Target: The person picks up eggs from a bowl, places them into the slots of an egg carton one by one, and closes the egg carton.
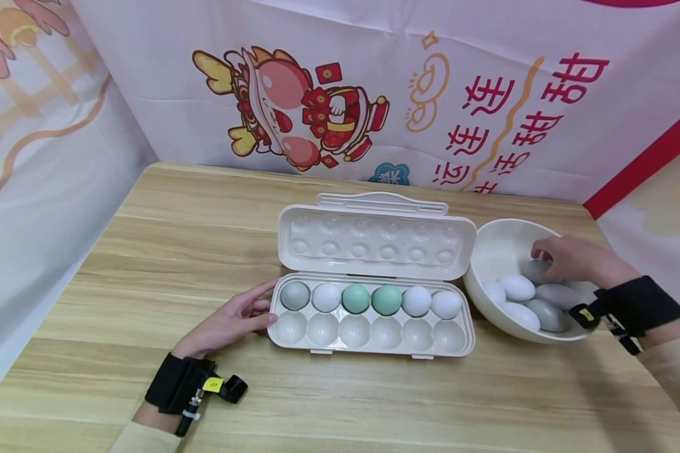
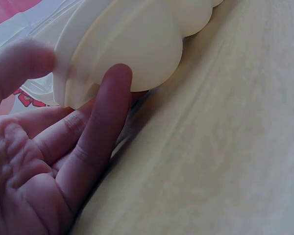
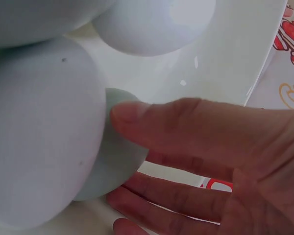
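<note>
A white plastic egg box [image 1: 374, 348] lies with its lid [image 1: 376, 267] folded back. Along its back row sit a grey egg [image 1: 294, 296], two green eggs [image 1: 355, 298] and white eggs [image 1: 417, 301]; the front row shows bare cups. My left hand [image 1: 229, 324] holds the box's left end, thumb on the rim and fingers against the side and underneath. Inside the cream bowl [image 1: 501, 248] to the right, my right hand [image 1: 583, 257] grips a grey-green egg [image 3: 120, 161] between thumb and fingers. Other eggs partly hide it in the right wrist view.
White eggs [image 1: 517, 287] and grey eggs [image 1: 548, 316] crowd the bowl around my right hand. The bowl stands close to the box's right end. Behind the wooden table [image 1: 328, 409] hangs a printed cloth [image 1: 164, 75], its folds meeting the back edge.
</note>
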Demonstrator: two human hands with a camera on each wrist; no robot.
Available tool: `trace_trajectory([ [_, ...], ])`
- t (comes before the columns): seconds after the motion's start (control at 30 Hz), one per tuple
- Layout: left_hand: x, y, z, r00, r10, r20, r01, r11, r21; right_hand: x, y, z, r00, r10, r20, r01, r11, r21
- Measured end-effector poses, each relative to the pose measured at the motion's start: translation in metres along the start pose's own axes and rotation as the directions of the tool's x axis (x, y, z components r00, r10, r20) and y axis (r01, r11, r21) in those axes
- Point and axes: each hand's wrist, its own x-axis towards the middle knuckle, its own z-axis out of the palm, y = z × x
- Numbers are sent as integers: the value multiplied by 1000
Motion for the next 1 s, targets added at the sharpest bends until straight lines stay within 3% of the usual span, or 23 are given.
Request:
trace_trajectory([
  [0.33,0,1,0,1000,13,9,-13,1000,0,3,-4,4,1000,-19,-11,18,998,-52],
  [0.77,0,0,-1,1000,7,16,-7,1000,-12,-1,-10,3,997,-38,-72,37,999,-4],
  [1.0,0,0,-1,1000,18,24,-17,1000,-17,-5,-19,0,991,-53,-121,49,998,-35],
])
